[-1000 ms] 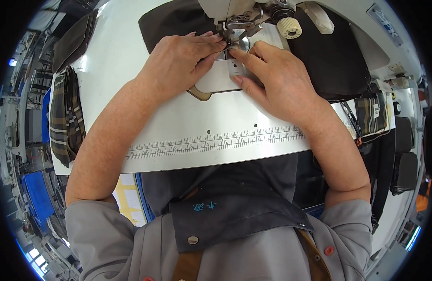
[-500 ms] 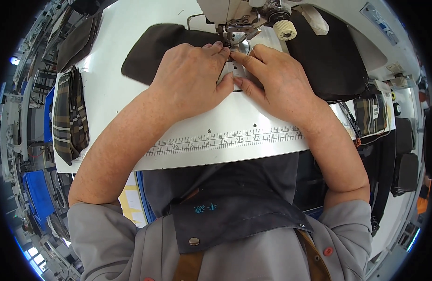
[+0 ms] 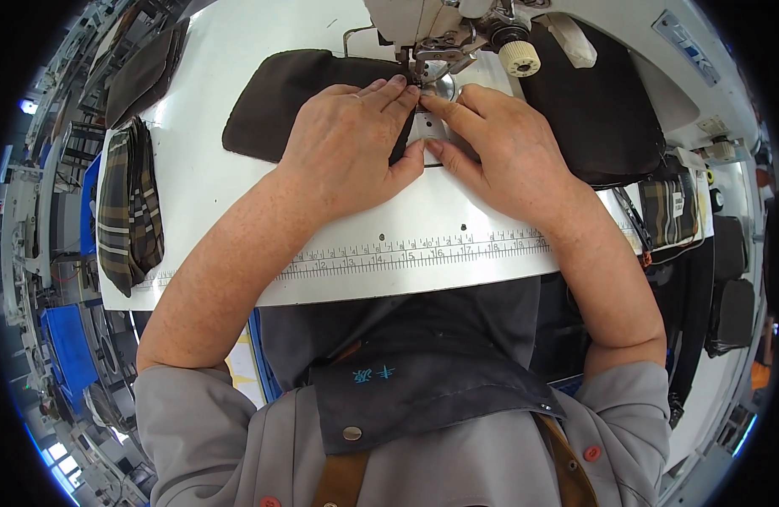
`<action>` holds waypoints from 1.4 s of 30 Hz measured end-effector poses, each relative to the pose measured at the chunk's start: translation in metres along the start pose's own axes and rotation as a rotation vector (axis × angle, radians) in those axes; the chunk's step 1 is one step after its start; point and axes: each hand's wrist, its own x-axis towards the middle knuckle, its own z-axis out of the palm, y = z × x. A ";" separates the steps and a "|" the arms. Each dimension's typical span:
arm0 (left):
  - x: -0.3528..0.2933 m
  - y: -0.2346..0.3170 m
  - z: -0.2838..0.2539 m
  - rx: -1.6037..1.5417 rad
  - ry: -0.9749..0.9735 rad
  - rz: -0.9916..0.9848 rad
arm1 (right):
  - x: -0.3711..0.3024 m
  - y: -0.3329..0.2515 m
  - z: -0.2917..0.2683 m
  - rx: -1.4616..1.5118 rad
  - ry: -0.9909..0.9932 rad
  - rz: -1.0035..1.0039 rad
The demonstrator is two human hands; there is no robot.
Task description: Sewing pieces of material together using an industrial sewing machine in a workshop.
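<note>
A dark brown fabric piece [image 3: 271,101] with rounded corners lies on the white sewing table, its right edge by the sewing machine's presser foot [image 3: 413,72]. My left hand [image 3: 347,139] rests flat on this piece, fingers stretched toward the foot and thumb out to the side. To the right of the metal needle plate [image 3: 430,127], my right hand [image 3: 512,144] has its index finger extended to the fabric edge near the foot. Its thumb meets the tip of my left thumb, and its other fingers are partly curled and hidden. The needle point is hard to make out.
Folded plaid fabric [image 3: 129,207] lies at the left table edge, near dark pieces [image 3: 149,72]. More dark panels [image 3: 592,110] lie right of the machine head, beside another plaid bundle [image 3: 667,207] and dark-handled tools [image 3: 633,218]. A printed ruler scale [image 3: 406,256] runs along the front edge.
The fabric piece has turned slightly, and its edge now shows between my left fingers and thumb. My left hand has flattened a little. The whole view has shifted slightly.
</note>
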 end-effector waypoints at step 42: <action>-0.079 -0.001 -0.073 -0.526 -0.273 -0.079 | -0.003 0.001 0.003 0.000 0.029 -0.040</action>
